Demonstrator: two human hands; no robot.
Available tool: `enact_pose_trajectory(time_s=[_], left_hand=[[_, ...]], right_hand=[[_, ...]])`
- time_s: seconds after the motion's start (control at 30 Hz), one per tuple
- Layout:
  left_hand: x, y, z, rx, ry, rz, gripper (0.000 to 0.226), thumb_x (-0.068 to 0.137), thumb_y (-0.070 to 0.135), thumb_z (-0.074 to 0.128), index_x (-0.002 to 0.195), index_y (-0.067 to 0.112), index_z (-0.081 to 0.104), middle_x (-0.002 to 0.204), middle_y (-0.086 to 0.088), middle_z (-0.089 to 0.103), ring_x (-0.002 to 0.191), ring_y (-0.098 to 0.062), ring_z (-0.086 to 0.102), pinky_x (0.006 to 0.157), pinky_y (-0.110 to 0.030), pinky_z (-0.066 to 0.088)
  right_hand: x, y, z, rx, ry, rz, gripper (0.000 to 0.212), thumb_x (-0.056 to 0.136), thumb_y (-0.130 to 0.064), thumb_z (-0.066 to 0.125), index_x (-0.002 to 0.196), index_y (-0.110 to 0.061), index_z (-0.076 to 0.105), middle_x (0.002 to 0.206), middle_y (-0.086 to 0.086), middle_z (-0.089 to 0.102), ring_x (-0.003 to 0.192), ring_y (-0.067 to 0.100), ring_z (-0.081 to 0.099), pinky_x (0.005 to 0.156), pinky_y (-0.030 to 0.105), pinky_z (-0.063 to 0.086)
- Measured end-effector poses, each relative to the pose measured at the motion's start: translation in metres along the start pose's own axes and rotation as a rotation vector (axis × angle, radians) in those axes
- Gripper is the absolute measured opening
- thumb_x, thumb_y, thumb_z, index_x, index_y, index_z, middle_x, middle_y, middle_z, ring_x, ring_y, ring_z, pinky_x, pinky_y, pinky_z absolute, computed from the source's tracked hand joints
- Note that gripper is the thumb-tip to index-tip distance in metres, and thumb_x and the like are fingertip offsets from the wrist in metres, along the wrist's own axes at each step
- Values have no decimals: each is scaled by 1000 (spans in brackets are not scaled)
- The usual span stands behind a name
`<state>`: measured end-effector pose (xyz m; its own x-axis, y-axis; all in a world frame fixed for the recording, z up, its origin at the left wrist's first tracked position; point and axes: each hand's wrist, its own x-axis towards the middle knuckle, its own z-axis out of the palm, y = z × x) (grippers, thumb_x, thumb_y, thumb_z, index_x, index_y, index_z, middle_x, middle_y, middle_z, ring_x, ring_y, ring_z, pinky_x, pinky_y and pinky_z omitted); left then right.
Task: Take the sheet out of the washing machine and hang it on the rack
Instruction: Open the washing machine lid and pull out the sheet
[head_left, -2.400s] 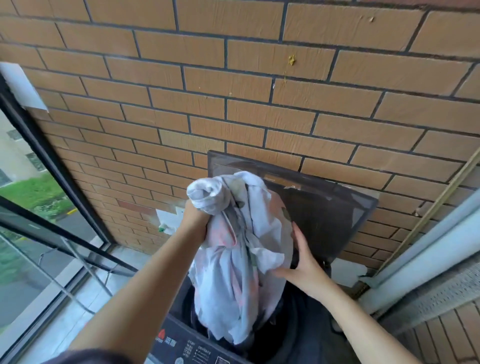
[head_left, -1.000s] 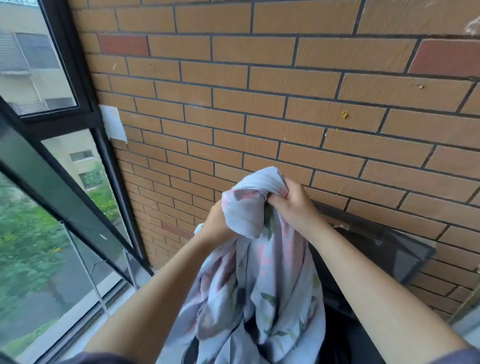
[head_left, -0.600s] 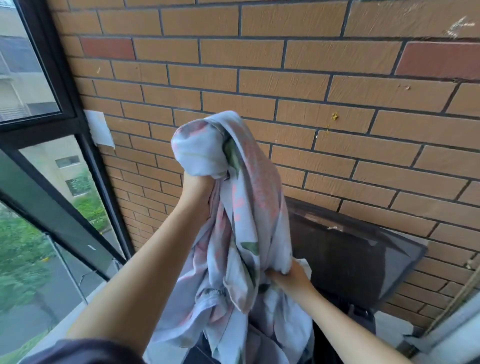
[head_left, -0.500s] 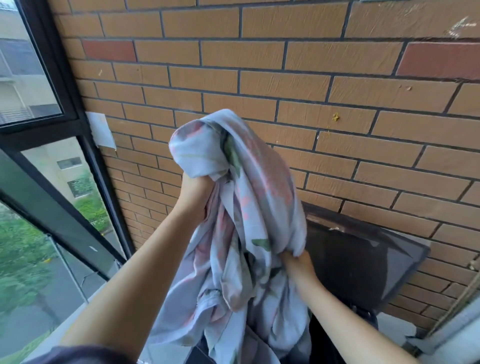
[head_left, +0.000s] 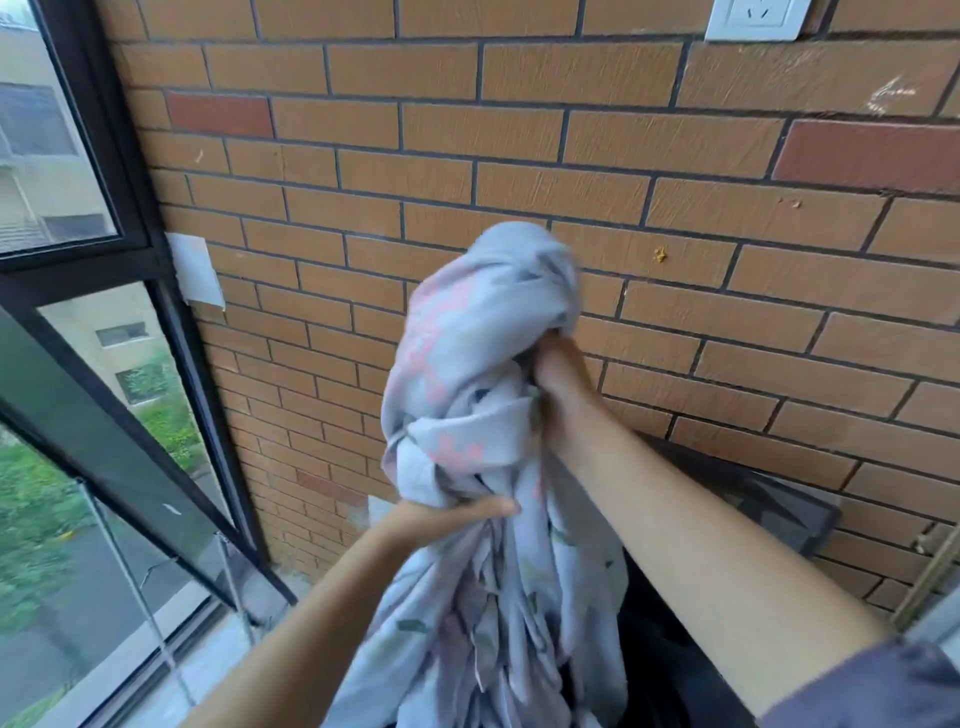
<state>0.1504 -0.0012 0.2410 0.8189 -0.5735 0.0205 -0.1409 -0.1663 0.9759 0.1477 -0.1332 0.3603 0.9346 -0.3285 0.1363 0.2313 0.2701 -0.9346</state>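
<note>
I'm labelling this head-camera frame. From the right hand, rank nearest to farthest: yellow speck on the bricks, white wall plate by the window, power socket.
From the right hand:
1. Yellow speck, up-right.
2. White wall plate, left, beside the window frame.
3. Power socket, top edge, right.

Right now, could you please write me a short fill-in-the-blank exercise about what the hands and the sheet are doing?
1. The right hand grips the sheet ____ than the left hand.
2. The wall behind the sheet is made of ____.
3. The window lies on the person's ____ side.

Missing words: higher; brick; left
</note>
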Motion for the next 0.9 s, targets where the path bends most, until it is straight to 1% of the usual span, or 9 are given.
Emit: enact_pose_trajectory(time_s=[0.1, 0.17, 0.27, 0.43, 0.5, 0.57, 0.67, 0.77, 0.9], left_hand=[[3, 15, 28, -155, 295, 3, 27, 74, 23, 79, 89, 34, 60, 89, 26, 62, 92, 6, 57, 81, -9, 44], [7, 14, 35, -269, 421, 26, 42, 73, 26, 78, 110, 30, 58, 109, 15, 62, 104, -1, 56, 97, -22, 44], [9, 17, 29, -377, 507, 13, 46, 73, 22, 76, 114, 25, 55, 119, 7, 59, 113, -11, 54, 105, -37, 41], [13, 53, 3, -587, 615, -101, 18, 75, 17, 72, 90, 17, 64, 91, -1, 71, 84, -15, 67, 83, -33, 53], [15, 72, -12, -668, 642, -104, 17, 73, 18, 71, 88, 13, 65, 84, -6, 73, 77, -20, 69, 77, -34, 56], [17, 88, -23, -703, 679, -57, 9, 73, 18, 71, 79, 13, 65, 71, -2, 73, 71, -20, 70, 77, -37, 57], [13, 104, -31, -715, 729, -42, 13, 75, 19, 71, 68, 16, 61, 52, 5, 66, 66, -17, 66, 74, -35, 56], [11, 106, -35, -738, 750, -45, 19, 77, 19, 71, 66, 15, 57, 51, 4, 63, 63, -15, 61, 71, -32, 54], [6, 96, -39, -729, 750, -27, 18, 83, 16, 66, 70, 16, 53, 43, 6, 61, 63, -14, 60, 63, -30, 50]], right_hand=[[-8, 3, 18, -123, -176, -81, 24, 90, -5, 50, 72, -20, 52, 52, -13, 54, 50, 2, 49, 48, 14, 39], [-7, 2, 15, -173, -238, -161, 13, 89, -9, 56, 99, -16, 60, 80, -9, 67, 76, 3, 62, 65, 17, 50], [-1, 9, -16, -316, -305, -273, 54, 79, -32, 66, 126, -17, 45, 121, -1, 59, 117, 12, 54, 97, 29, 46], [-27, 50, -95, -584, -393, -103, 120, 49, -72, 73, 145, -37, 10, 143, -26, 24, 133, -6, 26, 100, 9, 32], [-39, 76, -118, -646, -414, 22, 128, 46, -68, 77, 144, -44, -1, 146, -27, 16, 135, -2, 23, 101, 9, 30], [-49, 106, -131, -741, -446, 161, 130, 51, -50, 84, 144, -43, -6, 148, -15, 23, 135, 6, 31, 107, 21, 33], [-61, 152, -135, -949, -405, 281, 92, 67, -36, 80, 140, -30, 26, 128, -13, 49, 118, 3, 49, 97, 17, 42], [-58, 182, -141, -1005, -182, 274, 24, 86, -24, 61, 109, -22, 64, 112, -2, 67, 106, 13, 61, 92, 30, 50], [-49, 167, -139, -648, 140, 335, 18, 91, -9, 54, 102, -15, 66, 104, 10, 70, 95, 23, 65, 90, 41, 53]])
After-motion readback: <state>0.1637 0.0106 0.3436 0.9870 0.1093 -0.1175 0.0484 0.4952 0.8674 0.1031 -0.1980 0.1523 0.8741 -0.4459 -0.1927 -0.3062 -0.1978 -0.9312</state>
